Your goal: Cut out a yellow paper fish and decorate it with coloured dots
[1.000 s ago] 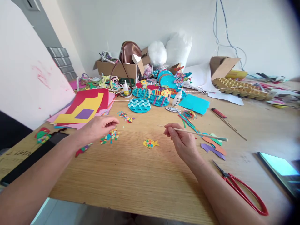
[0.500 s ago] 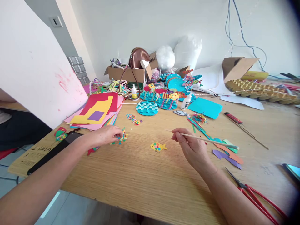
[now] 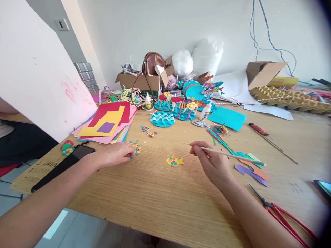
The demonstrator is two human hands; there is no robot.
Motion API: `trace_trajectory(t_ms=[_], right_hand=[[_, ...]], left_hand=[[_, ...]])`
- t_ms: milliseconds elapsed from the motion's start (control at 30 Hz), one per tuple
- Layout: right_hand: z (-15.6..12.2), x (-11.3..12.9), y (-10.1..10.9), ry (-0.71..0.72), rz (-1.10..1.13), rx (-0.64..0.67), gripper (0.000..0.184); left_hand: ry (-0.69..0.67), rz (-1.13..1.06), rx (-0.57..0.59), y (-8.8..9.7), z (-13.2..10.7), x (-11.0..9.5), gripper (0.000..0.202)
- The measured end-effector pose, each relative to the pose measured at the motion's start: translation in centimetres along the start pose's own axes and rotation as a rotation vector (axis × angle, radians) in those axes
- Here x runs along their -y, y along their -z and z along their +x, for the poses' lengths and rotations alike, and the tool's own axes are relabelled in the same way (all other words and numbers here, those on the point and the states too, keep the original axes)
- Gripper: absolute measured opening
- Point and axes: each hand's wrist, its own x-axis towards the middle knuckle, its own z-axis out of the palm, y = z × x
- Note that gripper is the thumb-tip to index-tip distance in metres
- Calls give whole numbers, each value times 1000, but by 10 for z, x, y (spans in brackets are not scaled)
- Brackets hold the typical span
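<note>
My left hand [image 3: 117, 154] is closed, fingertips bent down at the small round paper dots [image 3: 137, 148]; anything pinched there is hidden. In my right hand [image 3: 210, 162] lies a thin wooden stick [image 3: 232, 155], held like a pen, its pointed end to the left and a greenish blunt end to the right. Between the hands a yellow paper fish [image 3: 175, 161] lies flat on the table, with coloured dots on its body. Beyond it is a heap of tiny paper bits [image 3: 148, 131].
Red-handled scissors [image 3: 274, 208] lie at right front, near paper scraps [image 3: 252, 174]. A phone [image 3: 64, 167] sits by my left forearm. Coloured paper sheets [image 3: 106, 124], blue wavy discs [image 3: 162, 119] and a white glue bottle [image 3: 205, 112] stand or lie farther back.
My left hand has shifted slightly to the right over the dots, covering more of them. My right hand keeps the stick in nearly the same place.
</note>
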Motion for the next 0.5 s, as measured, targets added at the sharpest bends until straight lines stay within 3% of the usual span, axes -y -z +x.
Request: trace_trajectory(t_ms=[200, 500], right_hand=[[-1, -3, -3, 5, 34, -2, 23], [0, 0, -1, 29, 20, -1, 20]], left_hand=[[49, 57, -72, -7, -2, -7, 10], [17, 149, -61, -11, 2, -6, 14]])
